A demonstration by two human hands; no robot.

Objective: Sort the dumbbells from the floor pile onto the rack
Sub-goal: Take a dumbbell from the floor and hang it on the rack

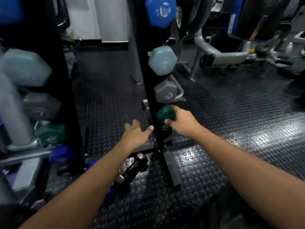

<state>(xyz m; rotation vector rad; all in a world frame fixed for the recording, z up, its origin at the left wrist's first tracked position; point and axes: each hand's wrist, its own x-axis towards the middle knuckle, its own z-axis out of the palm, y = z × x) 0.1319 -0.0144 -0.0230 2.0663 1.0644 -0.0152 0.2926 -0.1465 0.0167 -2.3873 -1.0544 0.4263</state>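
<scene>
A black upright rack (pixel 149 76) stands in front of me. On its right side sit a blue dumbbell (pixel 160 11), a pale blue dumbbell (pixel 162 61) and a grey dumbbell (pixel 165 91), stacked downward. Below them is a green dumbbell (pixel 164 113), and my right hand (pixel 181 121) grips its end at the rack's lower rest. My left hand (pixel 136 133) hovers with fingers spread, thumb near the rack post, holding nothing. A black dumbbell with chrome ends (pixel 132 167) lies on the floor under my left forearm.
The rack's left side, blurred, carries a pale blue head (pixel 26 68), a grey head (pixel 41 105), a green head (pixel 51 133) and a blue head (pixel 61 154). Grey machine frames (pixel 231 55) stand at the right. Studded black rubber floor (pixel 231 113) spreads around the rack's base.
</scene>
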